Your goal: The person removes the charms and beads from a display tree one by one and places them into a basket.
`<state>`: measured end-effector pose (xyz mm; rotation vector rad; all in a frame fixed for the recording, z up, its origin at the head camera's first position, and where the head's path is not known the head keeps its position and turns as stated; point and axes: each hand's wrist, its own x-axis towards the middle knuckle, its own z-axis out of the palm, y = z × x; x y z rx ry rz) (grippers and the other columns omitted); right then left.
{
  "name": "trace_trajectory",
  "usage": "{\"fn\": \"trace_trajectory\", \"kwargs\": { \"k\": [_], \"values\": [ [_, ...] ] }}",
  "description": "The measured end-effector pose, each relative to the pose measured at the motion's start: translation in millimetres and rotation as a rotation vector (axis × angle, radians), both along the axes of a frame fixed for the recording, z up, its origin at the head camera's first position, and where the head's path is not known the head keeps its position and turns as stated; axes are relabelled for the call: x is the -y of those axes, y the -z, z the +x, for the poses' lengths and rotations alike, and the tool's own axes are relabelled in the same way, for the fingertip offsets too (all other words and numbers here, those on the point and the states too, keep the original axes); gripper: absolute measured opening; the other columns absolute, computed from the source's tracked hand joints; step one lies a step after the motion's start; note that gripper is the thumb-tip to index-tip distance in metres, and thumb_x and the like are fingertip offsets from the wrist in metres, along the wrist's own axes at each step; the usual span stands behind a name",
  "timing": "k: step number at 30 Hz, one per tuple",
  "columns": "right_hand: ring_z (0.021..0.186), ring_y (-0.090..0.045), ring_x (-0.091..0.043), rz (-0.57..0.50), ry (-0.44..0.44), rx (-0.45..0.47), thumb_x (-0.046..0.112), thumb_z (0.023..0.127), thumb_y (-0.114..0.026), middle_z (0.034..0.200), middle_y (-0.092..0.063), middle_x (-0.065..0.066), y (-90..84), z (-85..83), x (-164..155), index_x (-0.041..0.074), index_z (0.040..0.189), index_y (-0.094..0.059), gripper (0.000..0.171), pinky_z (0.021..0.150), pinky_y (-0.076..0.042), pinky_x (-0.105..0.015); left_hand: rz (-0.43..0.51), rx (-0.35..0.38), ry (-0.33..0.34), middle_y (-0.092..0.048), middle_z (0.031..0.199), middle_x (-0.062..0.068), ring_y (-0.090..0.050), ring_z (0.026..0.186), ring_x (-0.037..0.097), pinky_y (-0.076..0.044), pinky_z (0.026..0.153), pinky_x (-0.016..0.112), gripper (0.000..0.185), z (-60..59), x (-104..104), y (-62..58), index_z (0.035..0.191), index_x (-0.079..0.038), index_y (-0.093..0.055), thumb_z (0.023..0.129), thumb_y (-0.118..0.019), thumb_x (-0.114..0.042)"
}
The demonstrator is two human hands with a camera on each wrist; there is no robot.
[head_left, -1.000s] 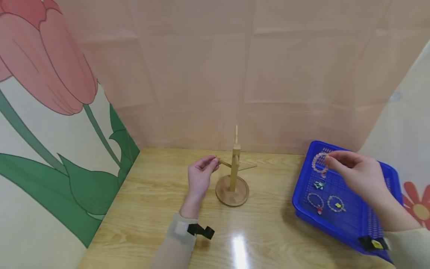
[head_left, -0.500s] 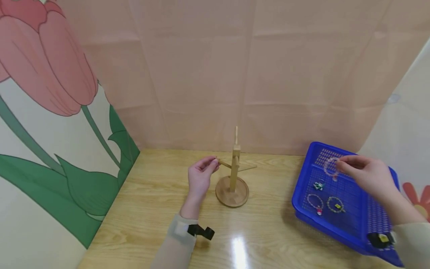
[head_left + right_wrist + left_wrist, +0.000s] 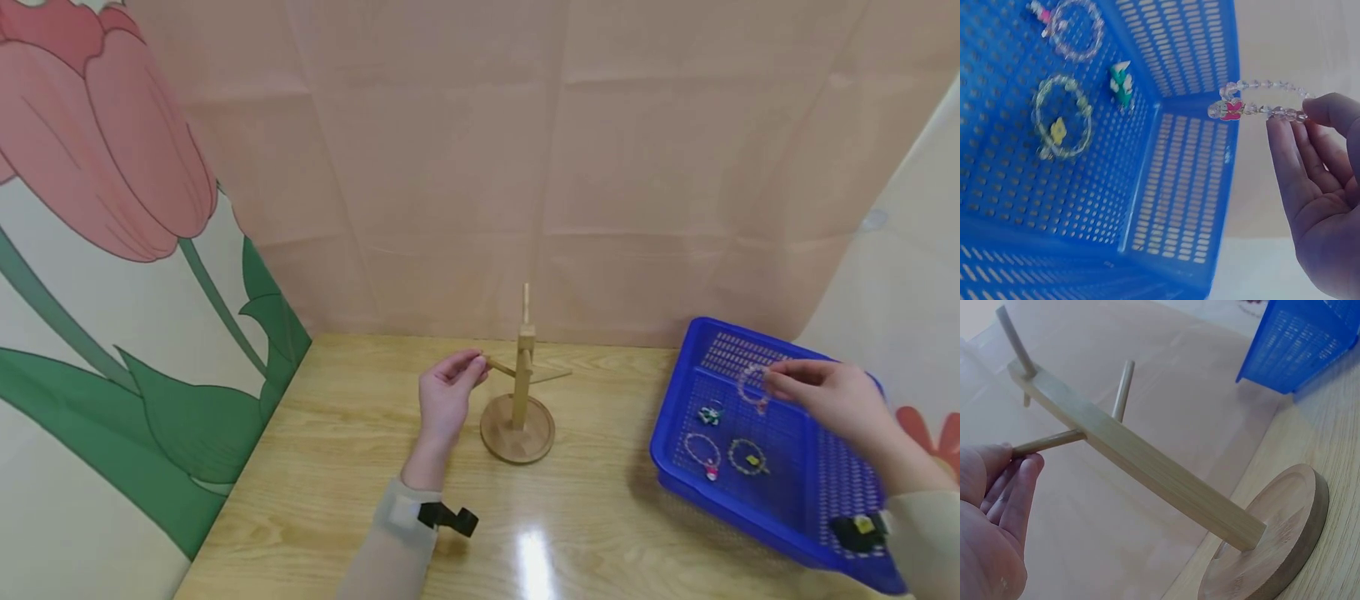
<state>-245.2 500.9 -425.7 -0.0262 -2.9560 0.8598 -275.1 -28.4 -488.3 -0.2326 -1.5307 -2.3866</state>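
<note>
The left hand [image 3: 447, 392] pinches the tip of a peg [image 3: 1047, 442] on the wooden stand [image 3: 521, 392], which sits on the counter [image 3: 337, 467]. At about 3 o'clock from the stand is a blue basket [image 3: 817, 492]. The right hand [image 3: 832, 398] pinches a clear bead bracelet [image 3: 1260, 103] with a pink charm and holds it above the basket. Two more bracelets [image 3: 726, 454] and a small green charm [image 3: 709, 412] lie on the basket floor.

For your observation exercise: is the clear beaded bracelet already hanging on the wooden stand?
No, the right hand pinches the clear beaded bracelet above the blue basket.
</note>
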Motion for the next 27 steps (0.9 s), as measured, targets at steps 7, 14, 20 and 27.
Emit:
{"fn": "trace_trajectory", "kwargs": {
  "k": [7, 14, 20, 27],
  "values": [
    [0.079, -0.066, 0.006, -0.013, -0.009, 0.071, 0.041, 0.110, -0.063, 0.116, -0.075, -0.028, 5.9, -0.6, -10.0, -0.009, 0.133, -0.066, 0.056, 0.061, -0.050, -0.011, -0.004, 0.009, 0.000, -0.079, 0.096, 0.016, -0.079, 0.085, 0.016, -0.069, 0.082, 0.031, 0.020, 0.1, 1.3, 1.8, 0.112, 0.020, -0.071, 0.098, -0.075, 0.007],
    [0.081, -0.071, -0.002, -0.017, -0.054, 0.100, 0.036, 0.111, -0.062, 0.113, -0.075, -0.027, 12.7, -4.7, -14.7, -0.014, 0.133, -0.063, 0.054, 0.064, -0.056, -0.013, 0.004, 0.014, 0.003, -0.079, 0.100, 0.019, -0.079, 0.086, 0.016, -0.069, 0.083, 0.030, 0.026, 2.4, 1.8, -1.1, 0.116, 0.025, -0.065, 0.098, -0.074, 0.008],
    [0.084, -0.075, -0.014, 0.005, -0.065, 0.132, 0.038, 0.111, -0.062, 0.106, -0.078, -0.019, 20.9, -8.8, -22.2, -0.014, 0.131, -0.064, 0.055, 0.066, -0.061, -0.020, -0.003, 0.016, 0.004, -0.080, 0.098, 0.014, -0.079, 0.086, 0.016, -0.069, 0.083, 0.031, 0.025, 2.4, 1.7, -0.5, 0.115, 0.024, -0.066, 0.098, -0.074, 0.006],
    [0.087, -0.076, -0.029, 0.047, -0.121, 0.172, 0.028, 0.112, -0.061, 0.101, -0.077, -0.018, 34.9, -15.7, -29.3, -0.015, 0.122, -0.068, 0.044, 0.066, -0.066, -0.030, 0.000, 0.005, 0.006, -0.079, 0.099, 0.018, -0.079, 0.087, 0.016, -0.069, 0.083, 0.030, 0.025, 2.2, 1.9, -0.9, 0.115, 0.023, -0.067, 0.098, -0.074, 0.005]
  ]
}}
